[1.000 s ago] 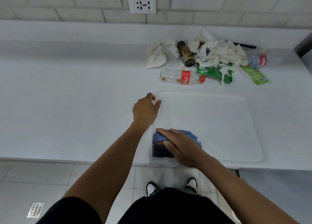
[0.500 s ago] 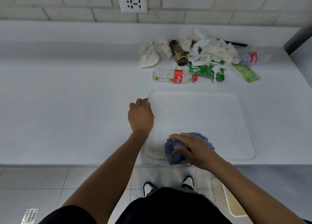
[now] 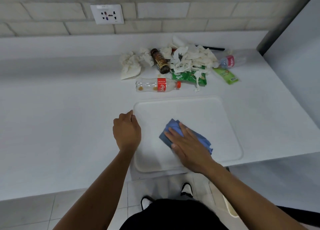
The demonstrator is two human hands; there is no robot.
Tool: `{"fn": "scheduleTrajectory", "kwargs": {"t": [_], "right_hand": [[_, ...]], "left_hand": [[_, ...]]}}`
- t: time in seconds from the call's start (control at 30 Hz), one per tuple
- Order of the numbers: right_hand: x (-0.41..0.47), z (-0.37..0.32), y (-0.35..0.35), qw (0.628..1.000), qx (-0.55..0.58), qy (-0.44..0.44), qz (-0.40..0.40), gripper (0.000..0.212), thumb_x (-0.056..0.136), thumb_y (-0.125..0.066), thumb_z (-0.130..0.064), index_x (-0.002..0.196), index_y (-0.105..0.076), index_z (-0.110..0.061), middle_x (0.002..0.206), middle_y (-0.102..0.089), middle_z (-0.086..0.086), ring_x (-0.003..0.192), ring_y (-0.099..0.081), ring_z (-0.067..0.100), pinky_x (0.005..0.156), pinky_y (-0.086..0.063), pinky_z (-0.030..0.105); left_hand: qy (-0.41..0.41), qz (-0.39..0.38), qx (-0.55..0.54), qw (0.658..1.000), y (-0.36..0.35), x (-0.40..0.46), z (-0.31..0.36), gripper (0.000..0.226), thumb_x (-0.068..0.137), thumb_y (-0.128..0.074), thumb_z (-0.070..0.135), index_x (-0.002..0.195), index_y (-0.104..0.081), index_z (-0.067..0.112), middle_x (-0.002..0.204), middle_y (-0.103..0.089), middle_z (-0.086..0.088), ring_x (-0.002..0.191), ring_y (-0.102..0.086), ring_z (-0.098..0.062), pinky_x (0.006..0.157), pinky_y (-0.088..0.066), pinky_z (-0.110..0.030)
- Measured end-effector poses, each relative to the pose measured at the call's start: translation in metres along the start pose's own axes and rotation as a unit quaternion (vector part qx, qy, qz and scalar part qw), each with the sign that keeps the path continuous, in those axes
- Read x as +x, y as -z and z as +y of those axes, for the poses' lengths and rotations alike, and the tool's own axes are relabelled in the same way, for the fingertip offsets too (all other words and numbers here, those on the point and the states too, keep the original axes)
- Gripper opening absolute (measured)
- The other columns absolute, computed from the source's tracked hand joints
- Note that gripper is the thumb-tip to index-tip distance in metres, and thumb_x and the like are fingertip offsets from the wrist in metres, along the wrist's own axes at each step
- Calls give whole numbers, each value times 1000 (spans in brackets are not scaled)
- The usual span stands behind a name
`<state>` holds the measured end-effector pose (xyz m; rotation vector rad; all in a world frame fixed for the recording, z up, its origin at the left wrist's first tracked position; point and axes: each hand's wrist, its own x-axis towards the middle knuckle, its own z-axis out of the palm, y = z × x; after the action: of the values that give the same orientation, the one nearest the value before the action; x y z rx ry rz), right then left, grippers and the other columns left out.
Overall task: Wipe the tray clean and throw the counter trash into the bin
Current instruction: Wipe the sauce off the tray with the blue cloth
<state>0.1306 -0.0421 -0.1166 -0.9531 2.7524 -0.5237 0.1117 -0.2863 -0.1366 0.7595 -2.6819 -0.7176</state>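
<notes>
Cloth (image 3: 174, 129) now near the middle of the tray (image 3: 216, 111), moved up and rightward from the tray's lower-left corner where it sat a second ago. Right hand (image 3: 188, 144) laid flat on top, fingers straight and spread, pressing the blue fabric down against the white surface; half a second back, curled more loosely over a bunched cloth. Left hand (image 3: 127, 131) at the tray's left edge, centre-left of the frame, fingers curled in at the rim; whether actually pinching the rim or just resting against it, cannot tell. Slid a little down that edge since a second ago.

Meaning for the task: wiping under way, likely early, with the near-left part covered and the far and right parts of the tray apparently still to do.

Trash untouched in the upper middle of the frame, just beyond the tray's far edge on the counter (image 3: 60, 108): clear cola bottle (image 3: 155, 87) lying on its side, brown bottle (image 3: 160, 61), crumpled tissues (image 3: 190, 59), green wrappers (image 3: 188, 76), small pink-labelled bottle (image 3: 230, 61). Pale rim at the lower right of the frame, possibly the bin (image 3: 229, 210), mostly hidden by the right arm.
</notes>
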Motion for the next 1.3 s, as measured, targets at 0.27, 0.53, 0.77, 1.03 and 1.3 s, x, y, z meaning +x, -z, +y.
{"fn": "scheduleTrajectory", "kwargs": {"t": [0.27,0.53,0.77,1.03,1.3], "right_hand": [[82,-42,-18,999,27,-36,-2,68,98,3,-47,154,-25,-17,160,-26,5,151,-9,24,123,-8,38],[93,16,8,985,-31,-150,75,60,101,-13,-48,153,-25,-20,160,-26,-2,151,-4,25,123,-7,38],[58,64,23,941,-12,-309,140,60,102,-16,-46,155,-19,-18,162,-17,2,150,0,28,120,-1,37],[59,16,7,965,20,-239,108,68,95,-8,-44,136,-44,-2,150,-36,18,139,-26,46,120,-15,48],[70,-28,15,977,72,-156,123,54,92,-33,-39,142,-42,-23,152,-36,5,127,-46,33,101,-45,46]], "left_hand": [[-22,-9,-18,1000,-2,-1,-7,34,101,-38,34,110,-65,16,100,-66,-7,92,-55,-26,76,-51,-40],[-31,-1,-11,999,-1,1,-9,24,97,-35,28,83,-52,20,82,-58,-3,81,-48,-24,62,-48,-36],[-12,7,-14,1000,-3,-1,-5,22,98,-38,21,92,-59,16,87,-59,-5,82,-42,-20,66,-43,-35],[-2,19,-14,1000,-1,-4,3,26,97,-36,21,92,-61,14,83,-58,-7,77,-42,-22,65,-43,-37],[3,0,-32,999,1,-1,0,39,102,-32,34,112,-63,14,103,-64,-13,94,-54,-31,79,-50,-44]]}}
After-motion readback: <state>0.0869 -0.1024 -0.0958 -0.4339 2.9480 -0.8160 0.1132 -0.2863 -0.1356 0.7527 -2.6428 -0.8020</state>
